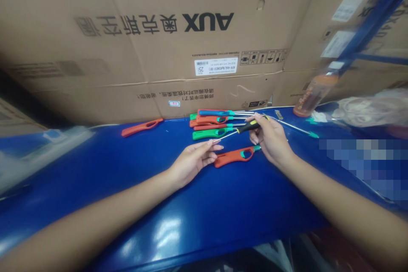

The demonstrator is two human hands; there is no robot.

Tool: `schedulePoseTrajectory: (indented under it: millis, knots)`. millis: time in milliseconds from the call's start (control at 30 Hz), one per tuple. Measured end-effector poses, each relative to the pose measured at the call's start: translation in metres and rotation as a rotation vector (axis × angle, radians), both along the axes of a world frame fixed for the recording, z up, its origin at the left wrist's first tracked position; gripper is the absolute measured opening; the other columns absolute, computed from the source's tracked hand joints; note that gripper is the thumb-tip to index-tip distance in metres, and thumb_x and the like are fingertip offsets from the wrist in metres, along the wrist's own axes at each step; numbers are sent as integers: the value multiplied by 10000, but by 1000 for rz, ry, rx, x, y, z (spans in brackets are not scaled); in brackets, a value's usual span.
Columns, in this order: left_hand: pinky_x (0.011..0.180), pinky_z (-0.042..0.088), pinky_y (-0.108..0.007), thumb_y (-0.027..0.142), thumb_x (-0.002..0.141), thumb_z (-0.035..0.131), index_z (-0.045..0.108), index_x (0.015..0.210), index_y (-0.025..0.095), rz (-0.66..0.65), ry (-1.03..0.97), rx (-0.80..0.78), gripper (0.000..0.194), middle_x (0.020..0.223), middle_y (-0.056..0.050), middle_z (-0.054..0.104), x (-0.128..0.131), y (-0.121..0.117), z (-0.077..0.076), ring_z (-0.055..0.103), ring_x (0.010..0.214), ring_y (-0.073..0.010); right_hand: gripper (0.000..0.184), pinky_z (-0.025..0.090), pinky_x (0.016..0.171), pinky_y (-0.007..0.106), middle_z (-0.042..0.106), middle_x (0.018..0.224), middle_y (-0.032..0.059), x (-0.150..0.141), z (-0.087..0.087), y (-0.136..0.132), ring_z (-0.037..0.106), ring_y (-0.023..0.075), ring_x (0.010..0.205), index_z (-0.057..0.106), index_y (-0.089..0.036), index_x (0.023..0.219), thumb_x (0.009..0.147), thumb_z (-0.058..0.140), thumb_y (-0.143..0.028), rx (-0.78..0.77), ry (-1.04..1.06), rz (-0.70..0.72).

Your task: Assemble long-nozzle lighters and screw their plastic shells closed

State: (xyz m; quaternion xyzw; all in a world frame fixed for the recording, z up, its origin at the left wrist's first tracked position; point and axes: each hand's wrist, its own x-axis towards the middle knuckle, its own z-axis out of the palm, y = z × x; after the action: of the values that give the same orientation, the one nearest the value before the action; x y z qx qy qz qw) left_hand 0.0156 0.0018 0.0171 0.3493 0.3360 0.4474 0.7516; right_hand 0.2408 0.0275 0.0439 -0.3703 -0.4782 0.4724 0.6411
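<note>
Hands at work above a blue tabletop [191,221]: your left hand [188,165] pinches the tip end of the screwdriver's thin metal shaft between thumb and fingers, while your right hand [274,140] grips the black-and-yellow handle of the screwdriver [248,126]. The tool spans the gap between them, slightly tilted, handle end higher in the view. Just below the shaft lies an orange lighter [232,158], close to your left fingertips; whether they touch it, you cannot tell.

Likely faults: a loose pinch on the smooth shaft could let it slip or roll, and a twist or push from the handle could drive the tip into your left fingers. Lowering the tool carelessly could knock the orange lighter — or catch the stack behind, where a blue lighter [215,113] lies uppermost and a green lighter [212,134] lies nearest you; the stacked pieces could slide apart.

Surroundings: an orange handle piece [142,127] lies apart at left, a capped bottle [315,93] and a plastic bag [372,108] at right. Cardboard [127,59] closes off the far edge — limiting reach beyond the stack. The small metal piece [279,114] beyond your right hand could be swept aside.
</note>
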Motion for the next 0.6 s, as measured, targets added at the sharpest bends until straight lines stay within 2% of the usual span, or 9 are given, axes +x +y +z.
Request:
schedulePoseTrajectory:
  millis: [267,467,600]
  knots:
    - [706,566,-191,312,965,649,771,1069,107,-5,15,-12,260,1070,-127,769,0,0,4,653,681,-76,350,288,380,225,498,504,-60,2,2,1,397,55,368,692,-171,772,795,746,-516,4,-13,-24]
    - [730,558,-211,308,852,780,775,1050,125,-12,25,34,270,1009,-106,774,-1,0,0,652,687,-80,351,281,370,221,488,524,-61,2,2,2,395,49,369,694,-171,749,779,761,-514,2,0,-32]
    - [703,548,-227,311,757,854,789,960,116,-18,98,84,289,921,-99,771,0,-1,-2,633,670,-88,354,286,358,219,473,519,-63,3,3,2,391,50,367,682,-172,730,773,759,-515,-4,-10,-54]
